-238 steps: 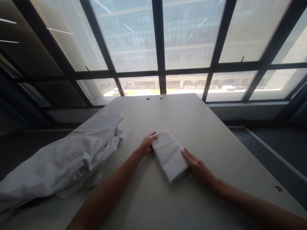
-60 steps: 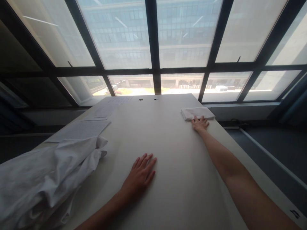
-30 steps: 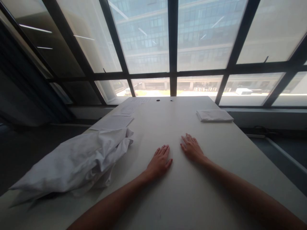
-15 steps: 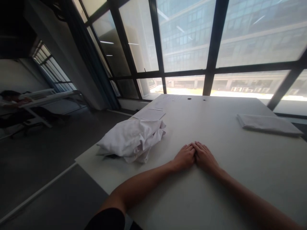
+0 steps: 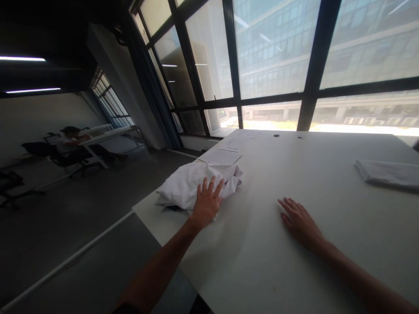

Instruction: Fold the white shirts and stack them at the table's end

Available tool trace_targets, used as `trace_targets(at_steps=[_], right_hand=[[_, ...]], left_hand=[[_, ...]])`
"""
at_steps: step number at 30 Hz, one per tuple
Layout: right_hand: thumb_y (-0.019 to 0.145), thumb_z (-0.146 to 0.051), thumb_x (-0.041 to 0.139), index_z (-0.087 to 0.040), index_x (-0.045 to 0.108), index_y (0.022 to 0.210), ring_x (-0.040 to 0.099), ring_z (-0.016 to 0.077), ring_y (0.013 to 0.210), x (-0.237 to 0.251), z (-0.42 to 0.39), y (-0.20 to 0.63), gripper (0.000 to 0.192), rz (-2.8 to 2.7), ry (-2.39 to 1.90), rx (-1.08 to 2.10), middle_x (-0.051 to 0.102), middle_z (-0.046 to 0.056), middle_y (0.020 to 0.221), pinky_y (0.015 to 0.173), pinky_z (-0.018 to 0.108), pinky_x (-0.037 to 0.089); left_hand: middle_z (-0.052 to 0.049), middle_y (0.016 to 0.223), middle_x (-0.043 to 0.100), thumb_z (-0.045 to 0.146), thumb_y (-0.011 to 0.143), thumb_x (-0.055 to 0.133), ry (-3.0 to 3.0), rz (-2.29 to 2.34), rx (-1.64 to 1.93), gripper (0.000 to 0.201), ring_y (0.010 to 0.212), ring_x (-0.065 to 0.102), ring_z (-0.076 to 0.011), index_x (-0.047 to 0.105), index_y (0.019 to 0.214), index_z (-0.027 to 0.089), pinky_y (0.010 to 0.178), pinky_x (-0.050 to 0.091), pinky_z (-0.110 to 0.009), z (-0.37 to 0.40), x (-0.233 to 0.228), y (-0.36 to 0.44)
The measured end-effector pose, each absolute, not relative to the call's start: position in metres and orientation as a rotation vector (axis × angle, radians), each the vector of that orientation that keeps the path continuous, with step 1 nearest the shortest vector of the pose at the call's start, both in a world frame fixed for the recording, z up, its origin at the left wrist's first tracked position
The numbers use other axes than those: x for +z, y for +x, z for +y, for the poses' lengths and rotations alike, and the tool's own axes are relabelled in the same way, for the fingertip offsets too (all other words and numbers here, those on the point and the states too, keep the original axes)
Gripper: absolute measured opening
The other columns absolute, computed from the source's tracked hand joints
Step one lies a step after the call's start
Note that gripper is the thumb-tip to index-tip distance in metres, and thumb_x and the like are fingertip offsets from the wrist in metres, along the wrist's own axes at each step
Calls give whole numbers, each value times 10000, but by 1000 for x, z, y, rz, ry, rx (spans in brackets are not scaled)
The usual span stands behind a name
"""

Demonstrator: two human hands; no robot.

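Note:
A crumpled white cloth (image 5: 183, 185) lies in a heap near the left edge of the white table (image 5: 262, 261). My left hand (image 5: 207, 203) rests on the near side of that heap, fingers spread and flat, not closed around it. My right hand (image 5: 299, 222) lies flat on the bare tabletop to the right, fingers apart, holding nothing. A folded white cloth (image 5: 389, 173) sits at the far right of the table, well away from both hands.
Paper sheets (image 5: 221, 156) lie beyond the heap along the left edge, with more paper (image 5: 247, 134) further back. Two small dark round spots (image 5: 276, 135) mark the far end. Tall windows stand behind. A person (image 5: 70, 139) sits at a desk far off on the left.
My hands, side by side on the table half a second ago, have parted: the left went to the crumpled cloth, the right stayed on the tabletop. The view swung left.

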State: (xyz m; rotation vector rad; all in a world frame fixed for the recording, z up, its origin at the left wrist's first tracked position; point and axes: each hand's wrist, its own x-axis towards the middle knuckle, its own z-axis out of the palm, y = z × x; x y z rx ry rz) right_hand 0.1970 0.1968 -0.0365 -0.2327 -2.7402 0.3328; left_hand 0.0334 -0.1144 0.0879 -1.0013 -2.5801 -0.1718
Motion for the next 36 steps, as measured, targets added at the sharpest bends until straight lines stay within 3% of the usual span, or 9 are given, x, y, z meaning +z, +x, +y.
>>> trace_targets(at_steps=[3,6,9,12,18,26,29,32,36], right_hand=[[969,-312,385,-210,471,1525,424,281,1442,-37,196,197,572,-2721,-244,354,502,124,1529,1193,521,335],[979,-300,375,-194,449,1538,435,291,1434,-37,196,197,574,-2696,-243,383,509,135,1522,1189,528,339],[984,-279,382,-203,409,1560,462,296,1412,-39,196,198,582,-2662,-222,405,520,138,1512,1183,526,346],[974,-272,406,-216,374,1578,493,304,1383,-39,197,200,607,-2626,-222,444,534,142,1493,1173,514,364],[970,-303,452,-262,285,1605,535,324,1325,-30,192,194,658,-2536,-196,659,534,144,1469,1100,527,447],[846,-524,706,-263,100,1631,314,346,1484,-13,180,176,1025,-2162,-32,977,260,147,1639,1179,542,357],[821,-512,714,-275,256,1582,505,316,1342,-17,190,180,919,-1965,39,1133,433,132,1538,1111,492,448],[788,-506,718,-225,600,1271,659,303,1034,-29,205,188,571,-1858,-62,1172,687,102,1142,928,465,556],[749,-508,701,-218,655,896,653,273,808,-40,223,192,329,-1765,-265,1187,697,67,855,750,424,573]], left_hand=[[-121,1442,578,360,965,552,-907,-2732,-432,559,1288,555,-305,467,1497,211,1048,444,-421,-148,88,4],[-69,1038,745,413,961,540,-849,-2809,-693,346,927,681,-231,700,1160,180,814,497,-300,-163,85,-22],[-20,708,658,439,953,520,-723,-2687,-810,353,703,605,-188,661,770,172,668,437,-267,-164,87,-41],[1,621,565,453,962,502,-695,-2441,-889,380,614,513,-166,562,686,198,618,391,-271,-157,97,-53],[-30,701,590,402,1011,451,-941,-2090,-1037,338,681,538,-187,568,761,208,693,435,-295,-101,132,-39],[-51,884,694,334,1032,493,-1757,-2070,-1030,254,801,634,-183,659,902,194,746,483,-282,33,96,56],[-43,957,709,381,1054,459,-1875,-2113,-1039,280,834,656,-178,664,967,211,752,494,-273,62,72,89],[-70,1065,708,441,1052,452,-1846,-2113,-1070,312,974,659,-210,632,1169,214,859,506,-310,71,62,104],[-129,1338,619,480,950,629,-1889,-2080,-812,644,1224,572,-289,410,1500,227,1035,447,-422,52,58,101]])
